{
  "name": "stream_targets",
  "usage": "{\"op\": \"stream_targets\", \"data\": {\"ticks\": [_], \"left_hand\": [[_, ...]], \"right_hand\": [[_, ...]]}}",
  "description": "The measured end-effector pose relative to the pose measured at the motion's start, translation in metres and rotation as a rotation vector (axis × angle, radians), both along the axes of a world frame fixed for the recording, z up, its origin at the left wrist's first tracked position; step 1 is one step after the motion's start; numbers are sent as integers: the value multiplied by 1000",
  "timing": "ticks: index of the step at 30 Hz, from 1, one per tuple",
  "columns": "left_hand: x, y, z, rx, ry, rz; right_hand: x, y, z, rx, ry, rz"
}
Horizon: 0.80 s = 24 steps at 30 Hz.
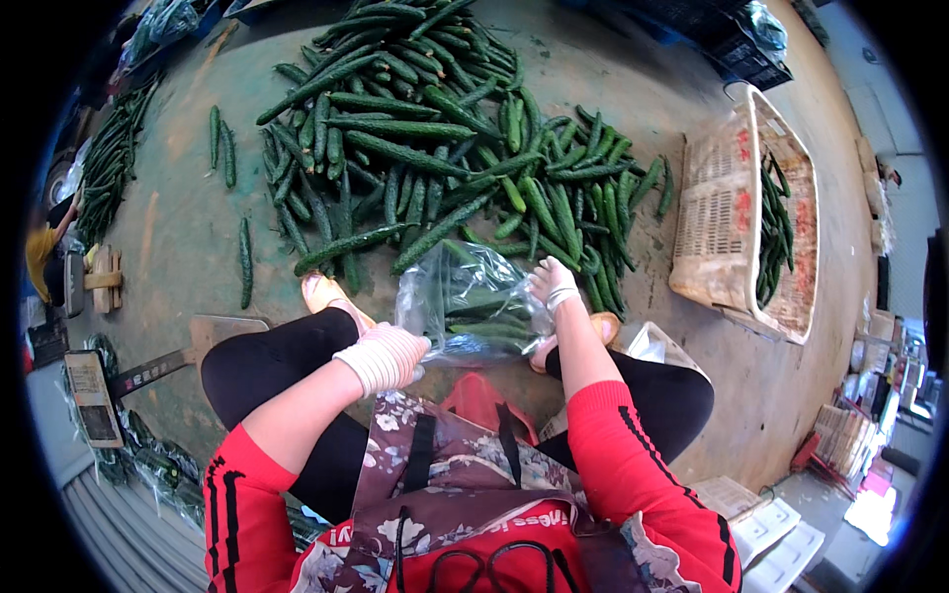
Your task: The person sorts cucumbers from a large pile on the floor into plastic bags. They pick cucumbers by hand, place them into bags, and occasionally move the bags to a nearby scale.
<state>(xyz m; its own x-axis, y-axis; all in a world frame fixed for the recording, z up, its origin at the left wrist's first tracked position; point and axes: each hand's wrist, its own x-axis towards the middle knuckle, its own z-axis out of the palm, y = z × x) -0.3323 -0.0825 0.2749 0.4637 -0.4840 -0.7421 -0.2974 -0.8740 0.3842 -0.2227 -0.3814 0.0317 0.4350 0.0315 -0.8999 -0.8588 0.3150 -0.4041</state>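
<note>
A clear plastic bag (423, 287) is stretched between my hands, just above my lap, with several green cucumbers (489, 329) lying crosswise inside it. My left hand (384, 358), in a pale striped glove, is closed on the bag's left edge. On the other side, my right hand (552, 282), also in a pale glove, grips the bag's upper right edge with bent fingers. Right beyond the bag a large heap of long, dark green cucumbers (405, 128) spreads over the floor, close to my right hand.
At the right, a pale plastic crate (717, 208) holds some cucumbers. A scale (94, 395) stands at the left. Loose cucumbers (245, 262) lie left of the heap, and another pile (114, 158) lies farther left, near another person (42, 262). Dark crates (727, 44) stand at the back.
</note>
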Motion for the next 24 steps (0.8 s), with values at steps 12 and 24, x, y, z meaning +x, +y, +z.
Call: {"op": "stream_targets", "data": {"ticks": [12, 24], "left_hand": [[0, 12, -25, -66, -133, -39], [-11, 25, -23, -14, -206, 50]], "right_hand": [[39, 38, -23, 76, -63, -89], [-78, 83, 203, 207, -701, 212]]}}
